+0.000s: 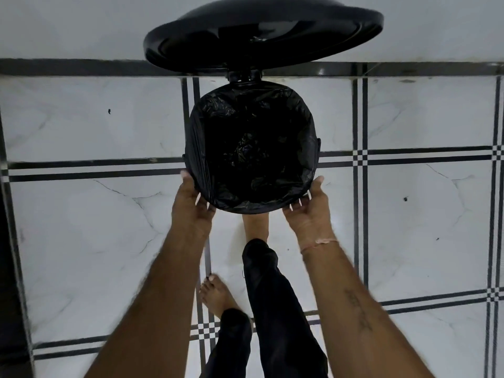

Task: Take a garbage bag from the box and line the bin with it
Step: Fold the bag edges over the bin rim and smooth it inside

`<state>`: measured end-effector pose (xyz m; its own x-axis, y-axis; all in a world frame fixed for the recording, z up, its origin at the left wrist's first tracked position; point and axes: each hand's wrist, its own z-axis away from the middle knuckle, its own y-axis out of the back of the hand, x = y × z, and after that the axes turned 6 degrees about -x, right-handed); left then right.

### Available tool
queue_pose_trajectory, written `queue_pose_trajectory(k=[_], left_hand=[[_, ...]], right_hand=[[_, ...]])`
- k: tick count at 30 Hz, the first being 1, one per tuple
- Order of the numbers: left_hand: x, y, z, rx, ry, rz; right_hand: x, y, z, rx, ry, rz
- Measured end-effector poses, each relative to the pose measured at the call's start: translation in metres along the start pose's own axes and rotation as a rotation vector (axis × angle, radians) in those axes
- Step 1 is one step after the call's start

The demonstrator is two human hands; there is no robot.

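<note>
A round black pedal bin stands on the tiled floor with its lid (261,34) tilted up and open. A black garbage bag (251,148) lies inside the bin, and its edge is folded over the rim all around. My left hand (192,203) presses against the near left side of the rim, fingers on the bag's folded edge. My right hand (309,208) cups the near right side of the rim, fingers spread under the plastic. One bare foot (255,227) reaches under the bin's front. The box is not in view.
White marble-look floor tiles (95,219) with black stripe borders spread all around. A pale wall (68,25) with a dark skirting runs behind the bin. My other bare foot (216,294) and dark trouser legs are below the bin. A dark edge runs along the far left.
</note>
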<state>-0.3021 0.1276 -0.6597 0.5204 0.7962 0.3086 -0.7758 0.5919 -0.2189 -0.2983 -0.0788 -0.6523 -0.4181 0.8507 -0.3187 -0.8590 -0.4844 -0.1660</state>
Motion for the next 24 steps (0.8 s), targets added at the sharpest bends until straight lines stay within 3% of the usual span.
queue_pose_trajectory(k=[7,12,15,17,20,24], left_hand=[[0.021,-0.014,-0.013,0.075,0.057,-0.037],[0.016,-0.013,-0.006,0.170,-0.064,-0.195],[0.015,-0.010,-0.001,0.114,-0.103,-0.220],[0.017,-0.011,-0.006,0.171,-0.125,-0.318],[0.021,-0.020,-0.012,0.294,-0.285,-0.391],[0.030,-0.044,-0.016,0.207,-0.545,-0.598]], right_hand=[[-0.036,-0.017,-0.025,0.050,-0.022,0.107],[-0.043,-0.019,-0.027,-0.065,-0.009,0.169],[-0.051,-0.017,-0.026,-0.036,0.004,0.238],[-0.055,-0.020,-0.030,0.017,0.053,0.255],[-0.050,-0.027,-0.030,0.118,0.309,0.518],[-0.041,-0.047,-0.025,0.126,0.847,1.093]])
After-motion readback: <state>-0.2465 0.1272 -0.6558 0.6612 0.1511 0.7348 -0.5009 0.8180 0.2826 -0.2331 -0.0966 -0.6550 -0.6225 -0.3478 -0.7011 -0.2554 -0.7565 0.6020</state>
